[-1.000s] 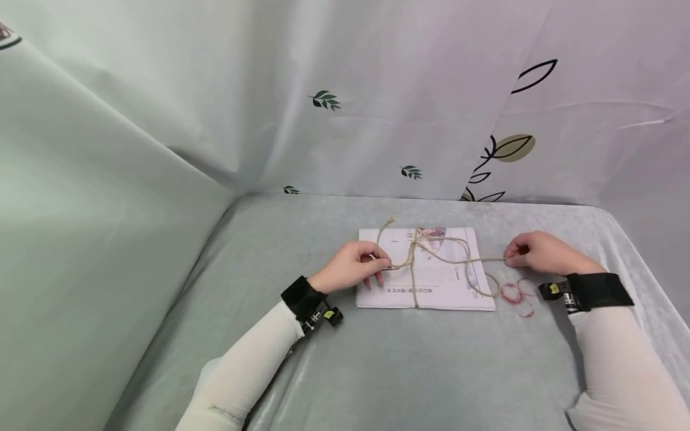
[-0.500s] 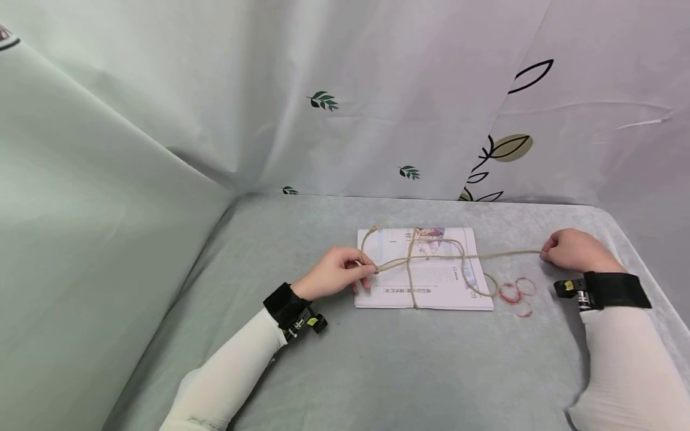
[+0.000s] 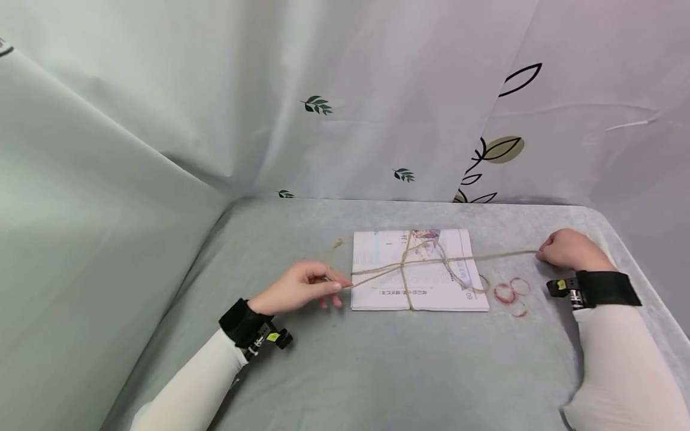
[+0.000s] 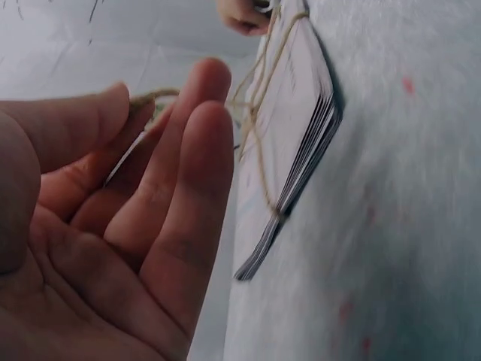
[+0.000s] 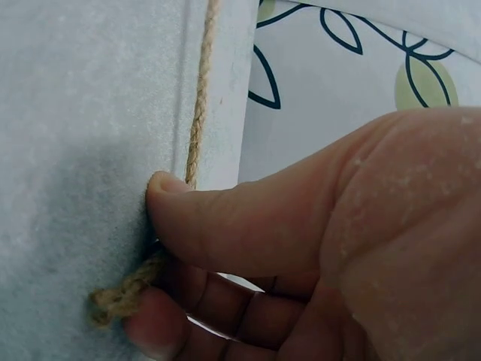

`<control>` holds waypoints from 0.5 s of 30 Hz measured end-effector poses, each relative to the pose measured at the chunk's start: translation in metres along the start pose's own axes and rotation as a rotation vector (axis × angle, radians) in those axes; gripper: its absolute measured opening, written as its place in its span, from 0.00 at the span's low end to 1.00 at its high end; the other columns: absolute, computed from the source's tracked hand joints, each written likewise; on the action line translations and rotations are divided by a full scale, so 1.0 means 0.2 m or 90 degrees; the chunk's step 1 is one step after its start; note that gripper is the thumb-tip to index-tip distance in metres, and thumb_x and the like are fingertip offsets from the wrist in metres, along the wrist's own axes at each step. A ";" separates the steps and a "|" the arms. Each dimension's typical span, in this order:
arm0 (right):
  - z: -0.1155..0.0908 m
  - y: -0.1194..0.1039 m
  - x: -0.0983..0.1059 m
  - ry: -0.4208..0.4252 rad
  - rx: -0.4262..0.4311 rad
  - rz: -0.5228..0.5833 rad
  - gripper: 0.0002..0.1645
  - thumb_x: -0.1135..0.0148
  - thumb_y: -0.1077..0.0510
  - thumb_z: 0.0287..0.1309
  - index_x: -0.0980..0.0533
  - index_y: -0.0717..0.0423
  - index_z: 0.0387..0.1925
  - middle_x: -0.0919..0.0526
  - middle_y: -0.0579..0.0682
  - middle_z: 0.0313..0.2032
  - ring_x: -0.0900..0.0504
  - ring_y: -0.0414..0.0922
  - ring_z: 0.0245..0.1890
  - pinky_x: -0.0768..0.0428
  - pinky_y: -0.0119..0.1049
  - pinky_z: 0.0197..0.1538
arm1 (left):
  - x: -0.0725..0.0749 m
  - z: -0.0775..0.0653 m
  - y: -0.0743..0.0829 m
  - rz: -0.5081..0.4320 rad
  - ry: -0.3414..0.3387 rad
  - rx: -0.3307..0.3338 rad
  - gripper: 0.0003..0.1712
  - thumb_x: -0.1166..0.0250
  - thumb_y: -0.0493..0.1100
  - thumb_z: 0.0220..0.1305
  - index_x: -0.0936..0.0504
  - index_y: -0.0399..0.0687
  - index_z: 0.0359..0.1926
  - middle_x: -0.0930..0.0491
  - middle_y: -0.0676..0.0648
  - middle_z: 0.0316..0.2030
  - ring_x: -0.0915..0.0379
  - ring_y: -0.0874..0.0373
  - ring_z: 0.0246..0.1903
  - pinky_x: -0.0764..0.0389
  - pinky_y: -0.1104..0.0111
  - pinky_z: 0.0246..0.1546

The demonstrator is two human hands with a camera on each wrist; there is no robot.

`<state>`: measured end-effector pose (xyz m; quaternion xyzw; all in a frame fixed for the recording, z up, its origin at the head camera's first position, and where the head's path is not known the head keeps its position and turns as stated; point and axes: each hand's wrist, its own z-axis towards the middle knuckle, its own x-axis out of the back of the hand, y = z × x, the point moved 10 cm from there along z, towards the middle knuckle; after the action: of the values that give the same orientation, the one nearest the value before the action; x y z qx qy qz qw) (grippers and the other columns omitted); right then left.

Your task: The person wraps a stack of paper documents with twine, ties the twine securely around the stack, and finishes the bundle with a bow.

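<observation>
A flat stack of folded newspapers (image 3: pixel 377 297) lies on the table, with brown twine (image 3: pixel 507 254) wrapped round it and crossing near its middle. Left of the stack, my left hand (image 3: pixel 296 288) pinches one strand between thumb and forefinger. Its other fingers are loosely bent in the left wrist view. My right hand (image 3: pixel 575 250), off to the right, pinches the opposite strand, which runs fairly straight across the papers. A frayed twine end (image 5: pixel 120 301) pokes out below the right thumb. Slack twine curves over the right half of the stack.
Several thin red rings (image 3: pixel 504 293), like rubber bands, lie right of the papers. A grey cloth covers the table (image 3: pixel 409 365). Pale curtains with leaf prints (image 3: pixel 356 137) hang behind and at the left.
My left hand has drawn left, off the papers, pulling its strand along. My right hand moved right at first, then stayed nearly still. The strand between them has straightened.
</observation>
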<state>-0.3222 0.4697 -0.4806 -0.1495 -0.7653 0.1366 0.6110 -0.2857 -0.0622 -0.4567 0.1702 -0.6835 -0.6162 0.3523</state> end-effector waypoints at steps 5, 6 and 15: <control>0.00 0.00 -0.01 0.003 -0.008 0.003 0.21 0.38 0.59 0.67 0.31 0.50 0.17 0.34 0.43 0.18 0.32 0.47 0.22 0.34 0.43 0.32 | 0.11 -0.09 0.00 -0.040 0.000 -0.018 0.10 0.34 0.36 0.82 0.14 0.29 0.49 0.13 0.33 0.61 0.08 0.38 0.46 0.10 0.56 0.41; 0.00 0.00 -0.01 0.004 -0.009 0.003 0.20 0.38 0.59 0.67 0.29 0.50 0.18 0.33 0.44 0.18 0.31 0.47 0.22 0.33 0.43 0.32 | 0.14 -0.11 0.00 -0.045 -0.002 -0.025 0.09 0.34 0.35 0.83 0.14 0.30 0.48 0.13 0.33 0.61 0.08 0.38 0.47 0.10 0.56 0.41; 0.00 0.00 -0.01 0.001 -0.009 0.003 0.19 0.38 0.59 0.70 0.25 0.54 0.20 0.29 0.47 0.20 0.28 0.49 0.24 0.31 0.44 0.33 | 0.33 -0.22 0.07 -0.130 -0.064 -0.125 0.08 0.43 0.27 0.83 0.21 0.29 0.41 0.10 0.37 0.55 0.08 0.42 0.50 0.10 0.57 0.47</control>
<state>-0.3221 0.4680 -0.4826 -0.1558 -0.7657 0.1322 0.6098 -0.2985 -0.1358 -0.4258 0.1728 -0.6158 -0.7205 0.2681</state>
